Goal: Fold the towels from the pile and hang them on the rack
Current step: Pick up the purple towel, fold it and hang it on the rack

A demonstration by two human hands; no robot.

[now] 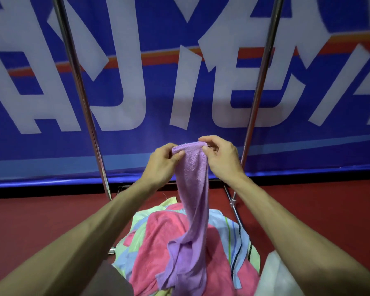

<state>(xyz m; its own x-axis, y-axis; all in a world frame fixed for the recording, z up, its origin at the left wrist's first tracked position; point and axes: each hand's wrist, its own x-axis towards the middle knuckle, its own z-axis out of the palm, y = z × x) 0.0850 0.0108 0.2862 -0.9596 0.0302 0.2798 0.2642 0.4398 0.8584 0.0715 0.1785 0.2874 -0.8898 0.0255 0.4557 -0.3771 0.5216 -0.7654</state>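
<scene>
A purple towel point(193, 189) hangs down bunched from my two hands, which hold it up in front of me. My left hand point(161, 162) pinches its top left corner and my right hand point(219, 158) pinches the top right corner, the two hands close together. The towel's lower end drapes over the pile point(158, 242) on the floor, where a pink towel lies on striped and pastel cloths. Two metal uprights of the rack, the left post point(79, 88) and the right post point(259, 88), rise on either side of my hands.
A blue banner point(147, 71) with large white lettering stands right behind the rack. The floor point(41, 218) is dark red. The rack's base bars point(235, 208) run along the floor to the right of the pile. Something white point(273, 276) lies at the lower right.
</scene>
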